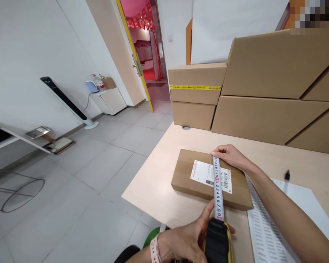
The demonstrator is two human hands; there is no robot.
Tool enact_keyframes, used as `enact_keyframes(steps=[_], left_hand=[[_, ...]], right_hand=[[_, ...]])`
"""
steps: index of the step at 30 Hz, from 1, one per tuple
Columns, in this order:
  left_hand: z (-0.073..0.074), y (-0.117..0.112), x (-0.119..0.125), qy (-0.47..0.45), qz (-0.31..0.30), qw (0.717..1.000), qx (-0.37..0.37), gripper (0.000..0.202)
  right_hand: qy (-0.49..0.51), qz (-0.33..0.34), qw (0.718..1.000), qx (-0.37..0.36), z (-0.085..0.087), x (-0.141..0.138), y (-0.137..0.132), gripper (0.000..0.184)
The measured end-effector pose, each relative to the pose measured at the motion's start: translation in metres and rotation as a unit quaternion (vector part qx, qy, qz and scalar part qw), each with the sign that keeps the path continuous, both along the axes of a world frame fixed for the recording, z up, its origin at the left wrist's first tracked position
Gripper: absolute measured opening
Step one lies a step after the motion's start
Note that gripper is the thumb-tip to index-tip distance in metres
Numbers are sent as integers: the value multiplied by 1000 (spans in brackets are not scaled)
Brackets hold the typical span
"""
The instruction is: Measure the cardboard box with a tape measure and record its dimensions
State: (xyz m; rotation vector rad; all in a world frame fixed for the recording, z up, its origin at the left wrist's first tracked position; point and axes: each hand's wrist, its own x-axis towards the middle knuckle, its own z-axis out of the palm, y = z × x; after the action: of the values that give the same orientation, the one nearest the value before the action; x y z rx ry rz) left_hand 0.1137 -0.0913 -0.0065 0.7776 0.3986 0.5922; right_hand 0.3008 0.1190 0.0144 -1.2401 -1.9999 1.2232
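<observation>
Measuring across the flat box (pixel 186 175) on the counter (pixel 153 186), the right hand (pixel 230 156) is pinning the tape (pixel 218 188) at its far edge and the left hand (pixel 185 241) is gripping the case (pixel 218 241); reading it is calling for a taut tape.

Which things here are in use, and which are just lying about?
In use: flat brown cardboard parcel; black-and-yellow tape measure, case in left hand, blade end under right hand.
Lying about: stacked brown cardboard boxes; white printed paper sheet; small black object.
</observation>
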Motion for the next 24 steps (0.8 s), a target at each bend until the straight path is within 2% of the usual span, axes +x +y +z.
enact_keyframes(steps=[9, 17, 24], left_hand=[[0, -5, 1, 19, 12, 1000, -12, 156], [5, -4, 0, 41, 18, 999, 28, 152], [1, -6, 0, 48, 20, 999, 14, 153]], right_hand=[[-1, 7, 1000, -4, 1, 0, 0, 36], [-7, 10, 1000, 0, 2, -1, 1, 34], [-11, 10, 1000, 3, 1, -1, 1, 37]])
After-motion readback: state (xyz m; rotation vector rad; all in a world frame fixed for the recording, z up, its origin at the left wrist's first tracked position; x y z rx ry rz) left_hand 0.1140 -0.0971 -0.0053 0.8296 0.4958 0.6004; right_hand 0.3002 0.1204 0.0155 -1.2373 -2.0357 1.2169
